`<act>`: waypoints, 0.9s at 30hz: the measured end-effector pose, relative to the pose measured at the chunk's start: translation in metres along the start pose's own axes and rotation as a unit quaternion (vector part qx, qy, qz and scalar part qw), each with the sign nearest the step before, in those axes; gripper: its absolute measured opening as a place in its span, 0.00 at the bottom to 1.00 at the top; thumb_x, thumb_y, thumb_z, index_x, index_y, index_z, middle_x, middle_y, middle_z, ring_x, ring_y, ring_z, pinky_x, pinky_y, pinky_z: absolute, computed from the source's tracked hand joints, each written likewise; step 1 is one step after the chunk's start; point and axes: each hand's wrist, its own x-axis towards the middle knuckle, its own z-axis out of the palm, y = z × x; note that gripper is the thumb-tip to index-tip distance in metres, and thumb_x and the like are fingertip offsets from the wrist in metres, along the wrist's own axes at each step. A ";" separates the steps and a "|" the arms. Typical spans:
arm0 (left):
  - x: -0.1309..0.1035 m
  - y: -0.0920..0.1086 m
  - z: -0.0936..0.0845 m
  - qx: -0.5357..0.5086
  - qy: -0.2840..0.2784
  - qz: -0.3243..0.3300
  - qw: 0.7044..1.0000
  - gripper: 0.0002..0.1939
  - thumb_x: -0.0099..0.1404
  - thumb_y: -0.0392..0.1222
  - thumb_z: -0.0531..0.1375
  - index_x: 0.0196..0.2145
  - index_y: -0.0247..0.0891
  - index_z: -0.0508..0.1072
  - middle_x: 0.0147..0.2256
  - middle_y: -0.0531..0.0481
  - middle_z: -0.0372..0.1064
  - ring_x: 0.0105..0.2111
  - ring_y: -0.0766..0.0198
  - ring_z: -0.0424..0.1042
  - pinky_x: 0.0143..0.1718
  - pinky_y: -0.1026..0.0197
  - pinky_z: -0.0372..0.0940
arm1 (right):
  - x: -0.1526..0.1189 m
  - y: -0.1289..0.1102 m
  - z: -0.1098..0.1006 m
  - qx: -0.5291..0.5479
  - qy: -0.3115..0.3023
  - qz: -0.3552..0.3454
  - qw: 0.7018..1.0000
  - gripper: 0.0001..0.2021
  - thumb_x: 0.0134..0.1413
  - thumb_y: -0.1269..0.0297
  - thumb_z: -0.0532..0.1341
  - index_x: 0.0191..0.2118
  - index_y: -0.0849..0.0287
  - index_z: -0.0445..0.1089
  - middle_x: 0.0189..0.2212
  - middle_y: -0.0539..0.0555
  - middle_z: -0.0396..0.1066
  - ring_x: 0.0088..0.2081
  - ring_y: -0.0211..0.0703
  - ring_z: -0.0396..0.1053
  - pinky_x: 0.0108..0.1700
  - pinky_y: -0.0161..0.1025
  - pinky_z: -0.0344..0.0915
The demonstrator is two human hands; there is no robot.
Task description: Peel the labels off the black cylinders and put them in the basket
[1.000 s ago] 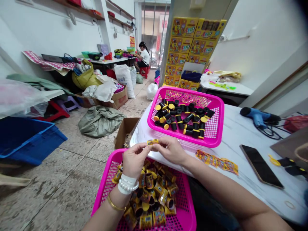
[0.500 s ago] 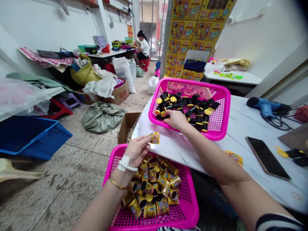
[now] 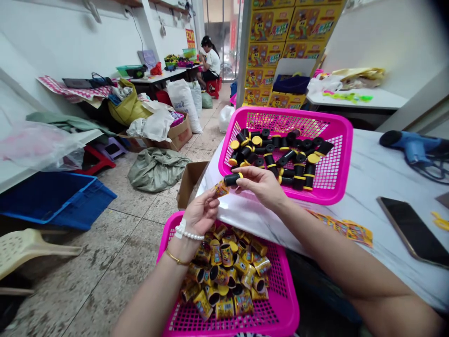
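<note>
Between finger and thumb, my left hand (image 3: 203,210) pinches a small yellow printed sleeve label (image 3: 221,188). My right hand (image 3: 261,185) grips a black cylinder with a yellow rim (image 3: 233,179), its black end meeting the label's open edge; whether it is inside cannot be made out. Behind my right hand, a pink basket (image 3: 342,187) on the table holds many black cylinders with yellow rims. Below my left hand, a lower pink basket (image 3: 284,299) holds a heap of cylinders wrapped in yellow printed labels (image 3: 242,304).
More flat labels (image 3: 351,229) lie on the marbled table (image 3: 365,187) beneath my right forearm. A phone (image 3: 414,229) and a blue heat gun (image 3: 414,147) lie to the right. A cardboard box (image 3: 189,182) stands beside the table. Another person (image 3: 210,63) sits at the far table.
My right hand has come out of the upper basket with a black cylinder and moved left and down to the label. My left hand still holds the label. The view has shifted slightly.
</note>
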 end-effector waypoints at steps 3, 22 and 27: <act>-0.003 0.000 0.000 -0.016 0.006 0.002 1.000 0.06 0.62 0.26 0.60 0.28 0.31 0.68 0.20 0.59 0.58 0.14 0.78 0.56 0.10 0.76 0.45 | 0.000 0.004 0.002 -0.019 0.002 -0.008 1.000 0.19 0.44 0.57 0.73 0.43 0.59 0.78 0.30 0.51 0.77 0.27 0.38 0.72 0.29 0.37 0.71; -0.008 -0.013 0.001 0.122 0.020 0.142 0.982 0.11 0.51 0.36 0.71 0.28 0.28 0.74 0.21 0.56 0.64 0.16 0.80 0.54 0.12 0.76 0.44 | -0.009 -0.001 0.005 -0.084 -0.098 -0.008 0.992 0.15 0.48 0.58 0.70 0.40 0.57 0.70 0.33 0.50 0.75 0.30 0.38 0.70 0.32 0.36 0.68; -0.030 -0.010 -0.006 0.204 0.009 0.195 0.959 0.23 0.49 0.42 0.74 0.42 0.35 0.76 0.33 0.50 0.72 0.27 0.69 0.70 0.21 0.70 0.63 | -0.015 -0.006 0.008 -0.041 -0.111 -0.027 0.993 0.18 0.42 0.60 0.75 0.39 0.56 0.72 0.33 0.51 0.75 0.36 0.42 0.74 0.41 0.42 0.72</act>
